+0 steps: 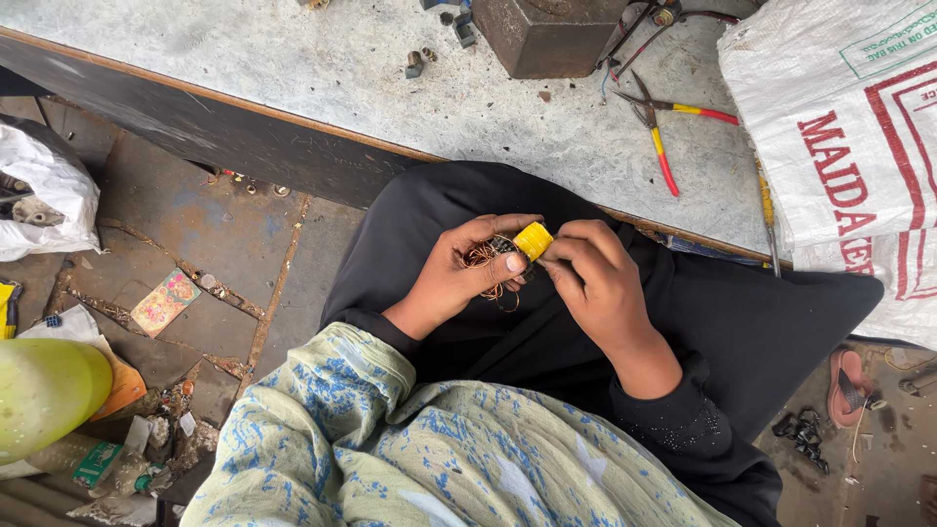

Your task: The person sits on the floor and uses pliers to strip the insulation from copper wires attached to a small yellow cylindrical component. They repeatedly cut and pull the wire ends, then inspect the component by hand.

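Light: soft, even daylight, bright all over | Shadows: faint, diffuse, no hard edges | Glare: white woven plastic sack [839, 146] at far right runs close to washed out | Focus: centre crisp; round green-yellow plastic object [44, 390] near left is blurred | Edges: mild wide-angle bend along the grey speckled worktop [390, 78]

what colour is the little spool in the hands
Yellow; the spool shows best in the head view.

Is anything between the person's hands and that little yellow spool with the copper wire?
Nothing visible: the left hand holds the copper wire and the right hand pinches the yellow spool directly.
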